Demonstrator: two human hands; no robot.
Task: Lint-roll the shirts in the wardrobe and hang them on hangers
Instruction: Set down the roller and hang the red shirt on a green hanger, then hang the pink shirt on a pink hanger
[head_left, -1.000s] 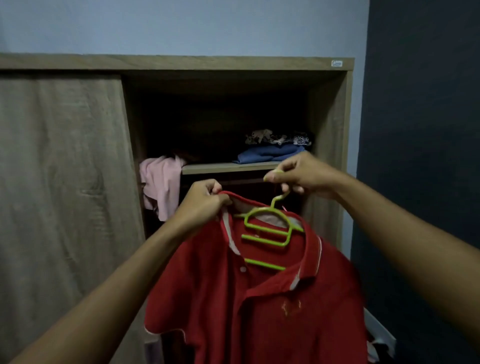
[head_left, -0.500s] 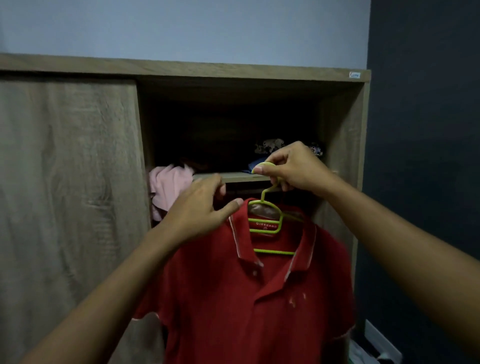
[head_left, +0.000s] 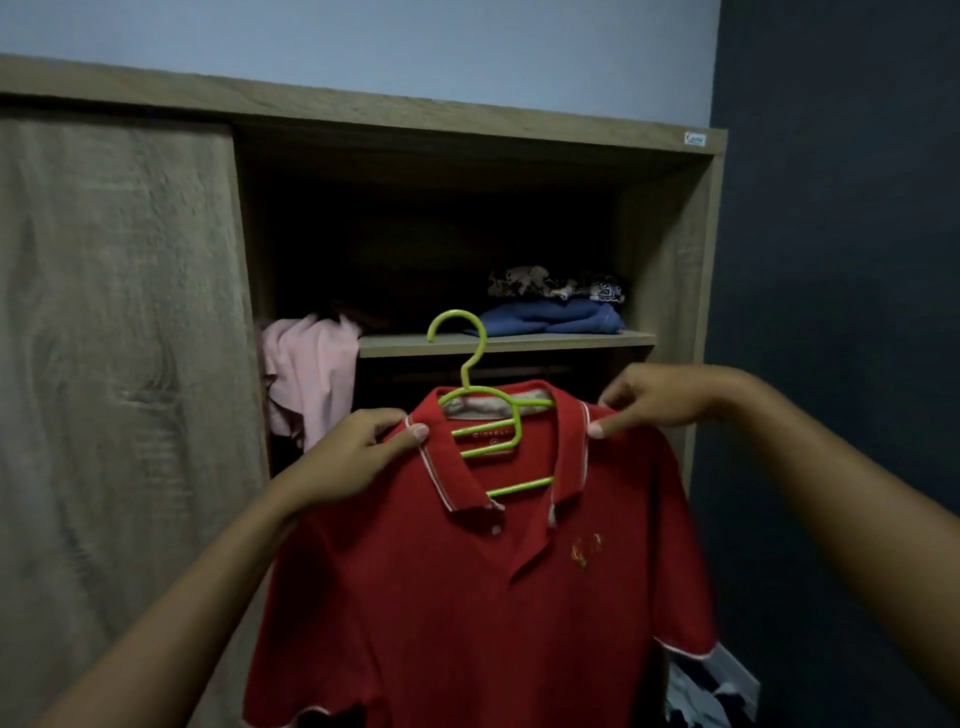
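Observation:
A red polo shirt (head_left: 467, 597) with a white-trimmed collar sits on a lime-green plastic hanger (head_left: 483, 415), held up in front of the open wardrobe (head_left: 670, 291). The hanger's hook points up, free in the air before the shelf edge. My left hand (head_left: 353, 457) pinches the shirt's left shoulder beside the collar. My right hand (head_left: 660, 400) pinches the right shoulder. A dark rail (head_left: 467, 371) runs under the shelf, behind the hook.
The wardrobe's sliding door (head_left: 119, 364) covers the left half. A pink garment (head_left: 311, 374) hangs off the shelf's (head_left: 571, 340) left end. Folded blue and patterned clothes (head_left: 556, 306) lie on the shelf. A dark wall (head_left: 831, 312) stands at right, with clutter low at its foot.
My right hand has let go of the hanger's hook and dropped to the shirt's right shoulder. My left hand has shifted onto the left shoulder. The hook now stands bare.

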